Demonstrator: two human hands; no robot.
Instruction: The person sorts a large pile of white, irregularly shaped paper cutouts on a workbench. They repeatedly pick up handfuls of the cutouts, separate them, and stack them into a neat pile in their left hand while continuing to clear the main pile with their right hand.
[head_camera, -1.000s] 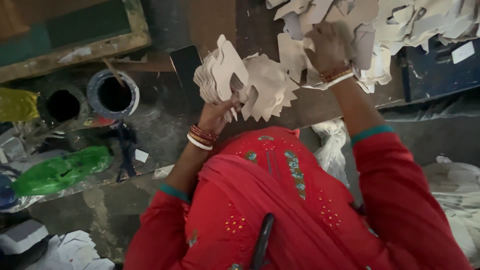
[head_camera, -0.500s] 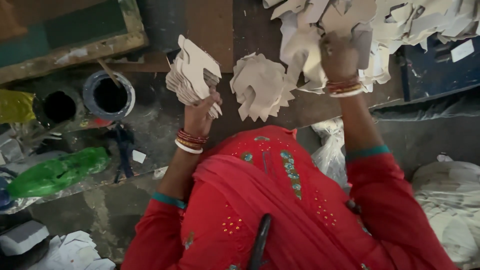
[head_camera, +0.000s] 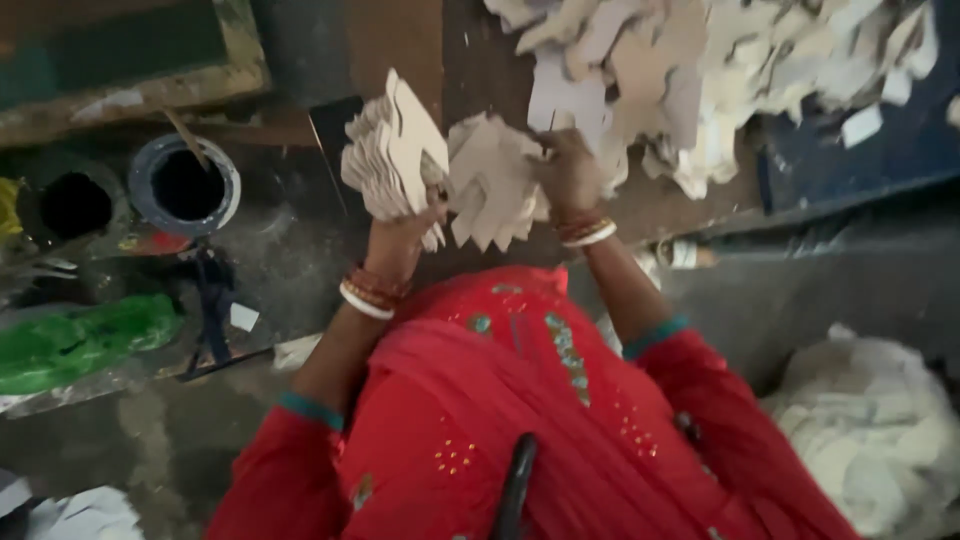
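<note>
My left hand (head_camera: 402, 232) is raised and grips a thick stack of pale cardboard cutouts (head_camera: 388, 150), held edge-up. Right beside it is a second stack of the same cutouts (head_camera: 488, 182); my right hand (head_camera: 566, 172) closes on its right edge. The two stacks nearly touch. Both wrists wear bangles, and my red garment fills the lower middle of the view. A big loose pile of cutouts (head_camera: 700, 70) lies just beyond my right hand.
Two round dark tins (head_camera: 185, 185) (head_camera: 70, 205) stand at the left, one with a stick in it. A green plastic bag (head_camera: 80, 340) lies below them. A wooden-framed board (head_camera: 130, 95) is top left, a blue box (head_camera: 860, 160) at right, a white sack (head_camera: 870, 430) lower right.
My right hand came down from the loose pile onto the second stack. My left hand stayed raised with its stack, now close to the other stack.
</note>
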